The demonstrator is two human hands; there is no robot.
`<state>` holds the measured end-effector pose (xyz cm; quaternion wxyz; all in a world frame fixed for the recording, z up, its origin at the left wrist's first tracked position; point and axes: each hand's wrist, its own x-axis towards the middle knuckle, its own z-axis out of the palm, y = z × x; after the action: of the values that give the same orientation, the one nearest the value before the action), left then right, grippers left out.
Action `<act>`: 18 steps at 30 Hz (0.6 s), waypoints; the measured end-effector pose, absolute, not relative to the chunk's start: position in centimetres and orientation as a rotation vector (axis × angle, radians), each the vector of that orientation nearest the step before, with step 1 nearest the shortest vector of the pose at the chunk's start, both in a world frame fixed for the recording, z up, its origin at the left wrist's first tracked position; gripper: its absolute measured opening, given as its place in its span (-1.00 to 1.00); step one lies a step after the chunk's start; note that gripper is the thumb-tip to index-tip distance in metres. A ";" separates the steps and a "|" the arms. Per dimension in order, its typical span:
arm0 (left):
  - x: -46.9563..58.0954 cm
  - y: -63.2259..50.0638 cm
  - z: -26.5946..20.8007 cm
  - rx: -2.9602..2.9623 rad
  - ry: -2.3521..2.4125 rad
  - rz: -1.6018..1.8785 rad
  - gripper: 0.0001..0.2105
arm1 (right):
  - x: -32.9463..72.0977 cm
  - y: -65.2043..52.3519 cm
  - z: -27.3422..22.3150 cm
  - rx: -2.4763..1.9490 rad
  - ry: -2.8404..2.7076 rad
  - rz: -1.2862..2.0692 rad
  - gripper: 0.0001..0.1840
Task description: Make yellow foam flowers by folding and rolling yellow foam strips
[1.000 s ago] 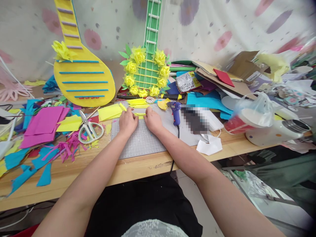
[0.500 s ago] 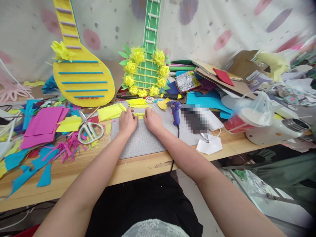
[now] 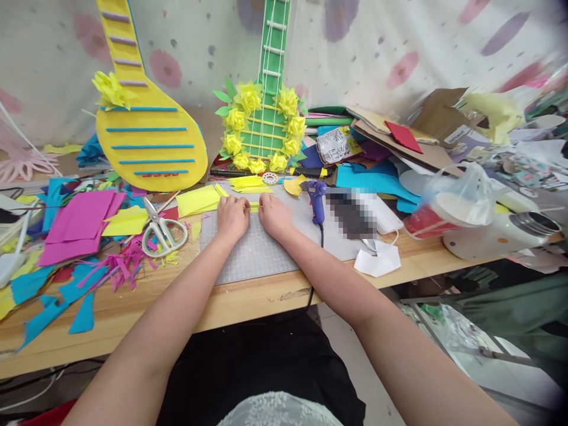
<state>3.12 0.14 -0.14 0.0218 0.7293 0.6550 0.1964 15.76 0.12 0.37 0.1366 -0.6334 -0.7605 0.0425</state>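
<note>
My left hand (image 3: 232,218) and my right hand (image 3: 274,214) are close together over the grey cutting mat (image 3: 248,257). Both have their fingers closed on a narrow yellow paper strip (image 3: 254,207), which shows in the small gap between them. Most of the strip is hidden by the fingers. Left of my left hand lies folded yellow paper (image 3: 200,200), and behind both hands is a stack of yellow strips (image 3: 251,183). A purple glue gun (image 3: 316,203) lies to the right of my right hand, its black cord running off the table's front edge.
White-handled scissors (image 3: 163,232), magenta paper (image 3: 82,225) and coloured scraps cover the left side. A yellow lute-shaped craft (image 3: 153,139) and a green one with yellow flowers (image 3: 266,127) stand behind. On the right are a bagged tub (image 3: 448,213) and a metal-necked bottle (image 3: 497,236).
My hands have moved slightly closer together, and less of the yellow strip shows between them. The things on the table lie as before.
</note>
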 end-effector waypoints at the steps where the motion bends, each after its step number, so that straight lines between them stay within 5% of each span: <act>1: 3.1 0.1 -0.1 2.261 2.033 0.603 -0.81 | 15.7 0.1 0.4 -1.834 -2.199 0.129 -0.79; 18: 3.0 0.1 -0.2 2.237 2.042 0.638 -0.81 | 16.6 0.1 0.2 -1.795 -2.101 0.061 -0.72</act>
<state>2.98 0.09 -0.17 0.0235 0.7225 0.6595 0.2060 16.65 0.06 0.24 0.1878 -0.6378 -0.7466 0.0218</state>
